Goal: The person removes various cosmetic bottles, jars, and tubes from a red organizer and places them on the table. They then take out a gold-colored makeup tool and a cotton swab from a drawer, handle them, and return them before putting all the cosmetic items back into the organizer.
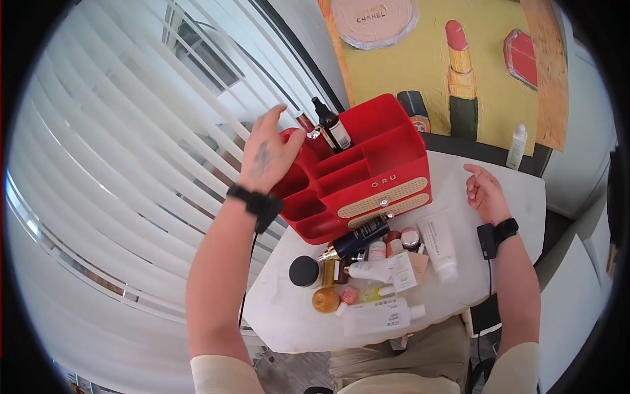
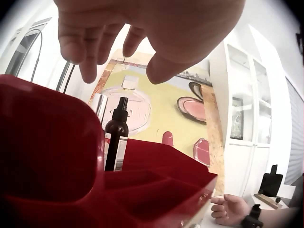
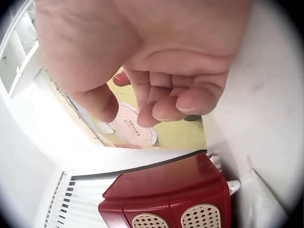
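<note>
A red cosmetics organizer (image 1: 354, 198) with open compartments and woven-front drawers stands on the table. My left hand (image 1: 270, 151) hovers over its left rear side, fingers spread and holding nothing. Just right of that hand, a dark spray bottle (image 1: 335, 129) and a slimmer bottle with a silvery cap (image 1: 304, 121) stand upright in a rear compartment. To the right of the organizer, my right hand (image 1: 487, 195) is raised, its fingers loosely bent around nothing. The right wrist view shows the bare palm (image 3: 180, 59) and the organizer's drawer fronts below it.
In front of the organizer lie a dark blue pump bottle (image 1: 359, 239), a white tube (image 1: 438, 248), a white box (image 1: 408, 271), a black-lidded jar (image 1: 305, 271) and several small cosmetics. Blinds (image 1: 131, 197) flank the left; a painting (image 1: 426, 65) stands behind. A small bottle (image 1: 517, 148) is back right.
</note>
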Available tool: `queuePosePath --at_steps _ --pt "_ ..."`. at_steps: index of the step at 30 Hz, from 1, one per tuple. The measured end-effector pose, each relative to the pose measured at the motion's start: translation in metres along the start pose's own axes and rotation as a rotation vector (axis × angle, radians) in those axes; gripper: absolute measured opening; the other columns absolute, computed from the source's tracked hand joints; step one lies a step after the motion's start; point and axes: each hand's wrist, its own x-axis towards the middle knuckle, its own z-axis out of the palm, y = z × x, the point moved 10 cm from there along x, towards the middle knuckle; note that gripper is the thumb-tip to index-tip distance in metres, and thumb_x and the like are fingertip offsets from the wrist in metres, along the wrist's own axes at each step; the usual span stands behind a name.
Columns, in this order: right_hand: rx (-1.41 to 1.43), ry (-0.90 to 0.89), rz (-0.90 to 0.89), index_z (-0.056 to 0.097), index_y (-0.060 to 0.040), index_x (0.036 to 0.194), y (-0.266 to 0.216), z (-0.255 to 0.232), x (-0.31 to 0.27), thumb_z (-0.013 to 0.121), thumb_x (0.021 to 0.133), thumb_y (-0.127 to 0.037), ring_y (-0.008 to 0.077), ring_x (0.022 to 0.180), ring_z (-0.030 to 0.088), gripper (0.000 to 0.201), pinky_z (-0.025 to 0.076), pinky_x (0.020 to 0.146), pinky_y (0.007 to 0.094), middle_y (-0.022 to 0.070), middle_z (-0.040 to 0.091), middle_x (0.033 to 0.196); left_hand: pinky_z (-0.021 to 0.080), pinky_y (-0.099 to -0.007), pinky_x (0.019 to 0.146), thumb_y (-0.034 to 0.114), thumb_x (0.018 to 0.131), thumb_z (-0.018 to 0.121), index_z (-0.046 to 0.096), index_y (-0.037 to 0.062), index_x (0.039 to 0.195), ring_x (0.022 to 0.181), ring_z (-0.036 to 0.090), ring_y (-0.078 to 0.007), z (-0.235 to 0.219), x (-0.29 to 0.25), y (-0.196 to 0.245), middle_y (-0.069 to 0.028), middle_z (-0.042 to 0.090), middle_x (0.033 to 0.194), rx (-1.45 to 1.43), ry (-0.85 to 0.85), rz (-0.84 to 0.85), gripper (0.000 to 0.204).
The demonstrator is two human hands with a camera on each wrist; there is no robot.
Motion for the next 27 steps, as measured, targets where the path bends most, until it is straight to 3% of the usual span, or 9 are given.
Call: queuePosePath --at_steps 3,6,9,10,13,14,15,18,27 --pt "0.016 0.016 0.002 0.056 -0.0035 0.123 -0.003 0.004 -0.002 0.056 0.096 -0.027 0.0065 0.06 0.049 0.036 0.038 0.05 0.0212 -0.0026 0.055 0.074 0.05 -0.0416 0.09 0.047 0.083 0.064 0.052 0.0018 0.131 0.106 0.063 -0.0359 0.027 0.037 0.005 -0.0235 0.06 0.121 0.183 -0.096 -0.134 0.067" --pt "0.003 0.043 0.016 0.059 -0.0047 0.12 -0.002 0.004 -0.002 0.057 0.096 -0.026 0.0065 0.058 0.048 0.032 0.038 0.05 0.0212 -0.0031 0.055 0.072 0.051 -0.039 0.089 0.057 0.08 0.061 0.055 0.0042 0.128 0.104 0.064 -0.0326 0.061 0.052 -0.01 -0.02 0.065 0.115 0.247 -0.329 -0.317 0.071" --pt "-0.052 0.056 0.034 0.061 -0.0054 0.117 0.0 0.005 -0.001 0.056 0.096 -0.025 0.006 0.059 0.049 0.029 0.039 0.05 0.0211 -0.0032 0.055 0.073 0.051 -0.0368 0.087 0.059 0.08 0.059 0.061 0.0051 0.121 0.099 0.066 -0.0289 0.082 0.058 -0.022 -0.0162 0.069 0.108 0.099 -0.417 -0.406 0.068" --pt "-0.053 0.058 0.037 0.061 -0.0054 0.117 0.0 0.007 -0.002 0.056 0.096 -0.025 0.006 0.059 0.049 0.029 0.039 0.05 0.0211 -0.0032 0.055 0.073 0.052 -0.0353 0.081 0.057 0.079 0.06 0.068 0.0033 0.106 0.089 0.068 -0.026 0.087 0.063 -0.022 -0.0134 0.071 0.096 0.071 -0.402 -0.388 0.061" --pt "-0.119 0.076 0.053 0.063 -0.0059 0.116 0.001 0.007 -0.003 0.055 0.097 -0.023 0.0057 0.059 0.049 0.027 0.039 0.051 0.0207 -0.0033 0.055 0.073 0.051 -0.0351 0.079 0.057 0.078 0.06 0.071 0.0017 0.094 0.084 0.068 -0.0252 0.098 0.067 -0.03 -0.0121 0.072 0.086 -0.03 -0.418 -0.411 0.059" --pt "-0.125 0.073 0.048 0.063 -0.0058 0.116 0.0 0.008 -0.003 0.055 0.096 -0.022 0.0055 0.059 0.049 0.026 0.039 0.051 0.0206 -0.0032 0.055 0.073 0.052 -0.0347 0.065 0.051 0.077 0.063 0.07 0.0003 0.084 0.068 0.066 -0.0233 0.099 0.072 -0.036 -0.0123 0.069 0.074 -0.111 -0.339 -0.373 0.052" --pt "-0.129 0.07 0.041 0.063 -0.0056 0.116 0.0 0.008 -0.004 0.055 0.096 -0.02 0.0053 0.059 0.049 0.026 0.039 0.051 0.0204 -0.0031 0.056 0.073 0.052 -0.0347 0.065 0.051 0.077 0.063 0.07 0.0003 0.084 0.068 0.066 -0.0233 0.101 0.075 -0.042 -0.0123 0.069 0.074 -0.111 -0.342 -0.373 0.052" --pt "-0.151 0.059 0.029 0.063 -0.005 0.116 0.0 0.01 -0.003 0.055 0.096 -0.019 0.0052 0.06 0.049 0.026 0.039 0.05 0.0204 -0.0029 0.056 0.073 0.04 -0.0301 0.04 0.036 0.078 0.069 0.066 0.0006 0.076 0.045 0.052 -0.017 0.102 0.066 -0.048 -0.0073 0.056 0.057 -0.307 -0.41 -0.566 0.035" --pt "-0.206 0.08 0.022 0.062 -0.0059 0.117 -0.001 0.008 -0.003 0.054 0.095 -0.017 0.0048 0.058 0.047 0.025 0.038 0.049 0.0194 -0.003 0.054 0.073 0.045 -0.025 0.044 0.027 0.081 0.072 0.067 -0.002 0.085 0.049 0.052 -0.0102 0.099 0.055 -0.038 -0.0034 0.058 0.062 -0.516 -0.375 -0.524 0.029"
